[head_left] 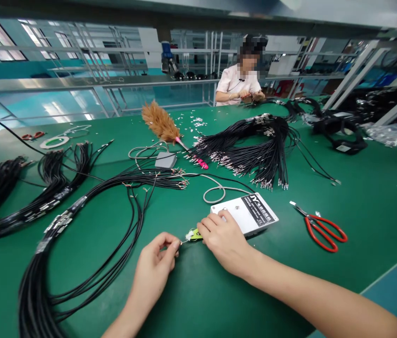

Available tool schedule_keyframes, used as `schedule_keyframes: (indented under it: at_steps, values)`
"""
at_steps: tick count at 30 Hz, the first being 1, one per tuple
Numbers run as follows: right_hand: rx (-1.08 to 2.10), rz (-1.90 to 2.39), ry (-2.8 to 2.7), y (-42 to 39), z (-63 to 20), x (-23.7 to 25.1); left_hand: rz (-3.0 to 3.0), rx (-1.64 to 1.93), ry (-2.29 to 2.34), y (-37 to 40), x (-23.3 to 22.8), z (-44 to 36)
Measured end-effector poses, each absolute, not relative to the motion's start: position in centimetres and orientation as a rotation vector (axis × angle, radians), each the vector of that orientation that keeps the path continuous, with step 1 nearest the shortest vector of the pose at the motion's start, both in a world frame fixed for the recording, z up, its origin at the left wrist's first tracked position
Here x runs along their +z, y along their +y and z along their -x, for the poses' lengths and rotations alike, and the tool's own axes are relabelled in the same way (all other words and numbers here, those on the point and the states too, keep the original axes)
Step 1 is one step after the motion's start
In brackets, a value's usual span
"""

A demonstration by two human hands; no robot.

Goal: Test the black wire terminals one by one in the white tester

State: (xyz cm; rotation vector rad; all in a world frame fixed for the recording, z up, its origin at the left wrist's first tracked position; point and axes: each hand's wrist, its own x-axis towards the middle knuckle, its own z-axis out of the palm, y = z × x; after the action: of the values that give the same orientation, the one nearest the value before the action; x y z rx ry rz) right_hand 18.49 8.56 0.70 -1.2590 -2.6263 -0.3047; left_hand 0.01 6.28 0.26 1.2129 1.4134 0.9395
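My left hand pinches the end of a thin wire at its fingertips, close to a yellow-green connector on the green table. My right hand rests on that connector and on the near corner of a white box with a black label. A grey cord loops from the box toward a grey pedal. A long bundle of black cables curves around to the left of my left hand.
Red-handled scissors lie right of the box. More black cable bundles and a brown feather duster lie farther back. Cable bundles sit at far left. A person works at the table's far side.
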Motion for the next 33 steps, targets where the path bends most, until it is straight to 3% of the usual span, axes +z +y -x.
schedule_keyframes:
  at_steps: [17, 25, 33]
  values:
    - [-0.186, 1.294, -2.669, 9.1, -18.2, 2.3, -1.228, 0.911, 1.438, 7.9, -1.4, -0.7]
    - [-0.063, 1.317, -2.010, 3.7, -25.2, 1.5, -1.216, 0.917, 1.420, 7.7, -1.5, -0.5]
    - [-0.055, 1.245, -2.007, 2.0, -24.7, -0.7, -1.233, 0.932, 1.429, 7.7, -1.3, -0.7]
